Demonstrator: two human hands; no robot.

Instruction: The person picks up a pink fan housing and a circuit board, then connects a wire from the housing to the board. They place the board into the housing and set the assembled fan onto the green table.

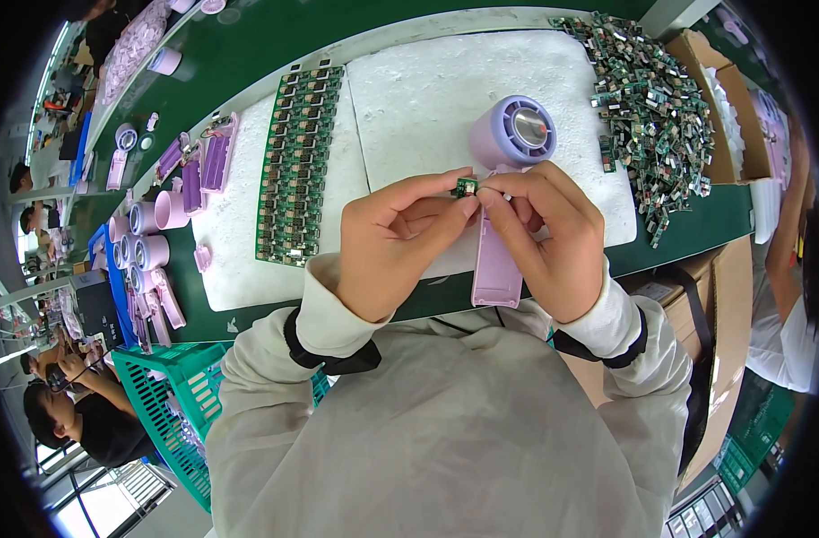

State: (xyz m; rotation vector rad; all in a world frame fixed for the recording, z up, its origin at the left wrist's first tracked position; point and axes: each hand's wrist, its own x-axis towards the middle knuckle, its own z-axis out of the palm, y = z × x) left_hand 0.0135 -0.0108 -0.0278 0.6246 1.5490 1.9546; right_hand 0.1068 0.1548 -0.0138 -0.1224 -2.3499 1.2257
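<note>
Above the white foam sheet (409,99), my left hand (393,235) pinches a small green circuit board (466,186) between thumb and forefinger. My right hand (557,235) is closed beside it, its fingertips on a thin wire with a small pale end (506,196). Whether the wire is joined to the board is too small to tell. Under my hands lies a purple handheld fan, its round head (494,133) on the far side. The fan's pale pink handle shell (496,269) points toward me, partly hidden by my right hand.
A panel of joined circuit boards (293,170) lies left on the foam. Loose small boards form a heap (653,112) at the right, beside a cardboard box (696,54). Purple fan parts (149,251) stand at the left, above a green basket (172,381). Other people are at both sides.
</note>
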